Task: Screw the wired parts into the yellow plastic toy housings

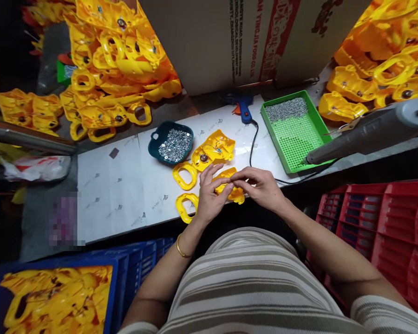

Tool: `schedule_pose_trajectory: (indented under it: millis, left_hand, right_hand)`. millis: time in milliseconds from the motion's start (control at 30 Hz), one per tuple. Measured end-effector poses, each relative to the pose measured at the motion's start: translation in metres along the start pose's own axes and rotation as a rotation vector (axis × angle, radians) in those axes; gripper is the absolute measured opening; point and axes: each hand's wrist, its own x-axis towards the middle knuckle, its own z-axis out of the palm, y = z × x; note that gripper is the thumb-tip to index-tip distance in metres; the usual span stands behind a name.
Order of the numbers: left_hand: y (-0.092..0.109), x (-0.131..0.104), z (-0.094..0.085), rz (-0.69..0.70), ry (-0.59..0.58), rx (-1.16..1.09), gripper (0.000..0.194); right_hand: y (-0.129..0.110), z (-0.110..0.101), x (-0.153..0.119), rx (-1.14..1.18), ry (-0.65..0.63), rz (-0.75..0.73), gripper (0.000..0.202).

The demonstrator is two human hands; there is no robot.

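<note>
Yellow shell (237, 196) lies near the front edge of the white board (125, 190), directly beneath both hands' fingertips. From the left come a teal bowl (156, 153) of metal pieces, then two yellow rings, the upper one (176, 177) near the left hand (211, 192). That hand covers the shell's left side, its thumb and index finger close together, the others raised. The right hand (261, 185) reaches over the right side, thumb and fingers bent inward. Their tips meet above the shell; whether they pinch anything, I cannot tell. Farther right sits a green tray (301, 134).
</note>
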Motion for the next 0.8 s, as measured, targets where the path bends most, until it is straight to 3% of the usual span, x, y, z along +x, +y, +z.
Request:
schedule_pose_trajectory:
  millis: [133, 267, 467, 800]
  left_hand:
    - [0.000, 0.001, 0.002, -0.032, 0.045, -0.011, 0.014]
    - [0.002, 0.001, 0.005, -0.106, 0.045, 0.012, 0.012]
    - [0.010, 0.000, 0.014, -0.166, -0.050, 0.100, 0.011]
    - [0.015, 0.002, 0.021, -0.223, -0.069, 0.145, 0.010]
  right_hand:
    - [0.002, -0.009, 0.000, -0.080, 0.114, -0.025, 0.016]
    - [0.012, -0.023, -0.006, -0.113, 0.228, 0.128, 0.023]
    - [0.027, -0.018, -0.024, -0.091, 0.068, 0.316, 0.032]
    - [0.034, -0.002, -0.032, -0.072, -0.066, 0.348, 0.039]
